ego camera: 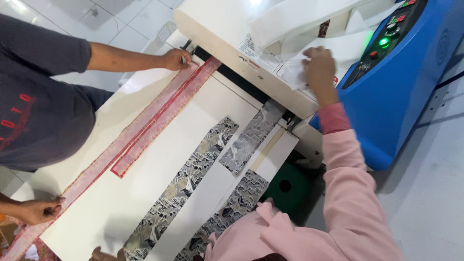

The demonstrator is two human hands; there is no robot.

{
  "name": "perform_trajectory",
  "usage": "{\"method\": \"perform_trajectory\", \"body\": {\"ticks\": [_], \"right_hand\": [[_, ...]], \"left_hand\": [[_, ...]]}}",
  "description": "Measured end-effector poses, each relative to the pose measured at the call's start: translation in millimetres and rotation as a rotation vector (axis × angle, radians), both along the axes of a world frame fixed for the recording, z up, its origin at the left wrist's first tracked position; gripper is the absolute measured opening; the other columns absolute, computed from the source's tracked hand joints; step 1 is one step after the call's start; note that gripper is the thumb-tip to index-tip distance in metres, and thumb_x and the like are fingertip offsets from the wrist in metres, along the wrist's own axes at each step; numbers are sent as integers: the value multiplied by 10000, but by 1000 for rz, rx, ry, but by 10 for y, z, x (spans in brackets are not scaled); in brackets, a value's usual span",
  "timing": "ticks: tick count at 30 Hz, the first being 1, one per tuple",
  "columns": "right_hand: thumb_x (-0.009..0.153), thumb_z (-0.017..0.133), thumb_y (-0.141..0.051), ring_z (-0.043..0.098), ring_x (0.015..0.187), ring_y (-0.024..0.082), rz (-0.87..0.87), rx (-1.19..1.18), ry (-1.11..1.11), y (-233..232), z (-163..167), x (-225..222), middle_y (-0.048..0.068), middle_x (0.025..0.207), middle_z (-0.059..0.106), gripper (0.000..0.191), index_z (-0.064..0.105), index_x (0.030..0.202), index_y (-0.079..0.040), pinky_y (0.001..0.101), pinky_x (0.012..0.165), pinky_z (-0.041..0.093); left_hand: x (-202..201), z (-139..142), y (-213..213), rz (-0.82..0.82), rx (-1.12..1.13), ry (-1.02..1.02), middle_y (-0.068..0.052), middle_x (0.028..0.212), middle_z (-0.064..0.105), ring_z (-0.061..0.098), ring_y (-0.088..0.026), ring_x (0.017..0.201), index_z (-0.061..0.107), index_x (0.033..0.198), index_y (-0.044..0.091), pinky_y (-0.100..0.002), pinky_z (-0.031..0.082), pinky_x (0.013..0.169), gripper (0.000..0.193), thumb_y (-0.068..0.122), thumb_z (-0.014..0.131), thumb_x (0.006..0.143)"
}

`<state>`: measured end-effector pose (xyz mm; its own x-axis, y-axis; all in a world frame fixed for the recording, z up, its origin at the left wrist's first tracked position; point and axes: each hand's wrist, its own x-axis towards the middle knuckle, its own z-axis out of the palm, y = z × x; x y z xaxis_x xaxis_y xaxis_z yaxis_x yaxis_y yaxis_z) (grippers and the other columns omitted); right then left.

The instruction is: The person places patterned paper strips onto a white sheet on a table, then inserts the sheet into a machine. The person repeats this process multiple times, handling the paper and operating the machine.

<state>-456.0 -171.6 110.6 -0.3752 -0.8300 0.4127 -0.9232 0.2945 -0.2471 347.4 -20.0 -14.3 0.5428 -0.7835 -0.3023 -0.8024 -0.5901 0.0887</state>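
Observation:
My right hand (319, 67), in a pink sleeve, reaches up onto the cream machine top (217, 29), its fingers curled on a white sheet (293, 72). Only the knuckles of my left hand (104, 253) show at the bottom edge, resting at the near end of a long grey-and-black patterned fabric strip (186, 181). A shorter patterned strip (251, 137) runs into the machine's slot, and a third (232, 208) lies nearer to me. All three lie on the white feed table (145, 183).
A co-worker in a dark grey shirt stands at the left, one hand (176, 59) at the slot and the other (41, 210) pressing two long red patterned strips (154, 116). A blue control cabinet (401, 82) with a lit green button (384, 42) stands at the right. A green bin (287, 186) sits below.

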Motion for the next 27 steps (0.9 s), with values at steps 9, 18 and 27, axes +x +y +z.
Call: {"method": "perform_trajectory", "body": {"ticks": [9, 18, 27], "right_hand": [[762, 871, -377, 490, 1177, 434, 13, 181, -54, -370, 374, -650, 160, 1154, 670, 524, 722, 1171, -85, 597, 993, 289], [742, 862, -517, 497, 1240, 337, 178, 93, -157, -417, 719, -815, 89, 1116, 675, 358, 797, 889, -197, 532, 1071, 230], [1026, 674, -520, 491, 1179, 327, 257, 72, -110, -278, 1104, -939, 100, 966, 689, 443, 758, 955, -91, 487, 1133, 221]], "left_hand": [[-1462, 502, -774, -830, -366, 41, -214, 1425, 536, 622, -356, 1194, 572, 1374, 84, -438, 515, 1016, 720, 258, 845, 731], [-3296, 1666, -1654, -1362, -518, 159, -217, 1442, 500, 532, -362, 1272, 582, 1340, 58, -535, 377, 1113, 640, 154, 821, 754], [-5301, 2267, -2511, -1586, -782, 450, -154, 1381, 564, 550, -331, 1268, 632, 1275, 92, -498, 393, 1114, 486, 192, 813, 835]]}}
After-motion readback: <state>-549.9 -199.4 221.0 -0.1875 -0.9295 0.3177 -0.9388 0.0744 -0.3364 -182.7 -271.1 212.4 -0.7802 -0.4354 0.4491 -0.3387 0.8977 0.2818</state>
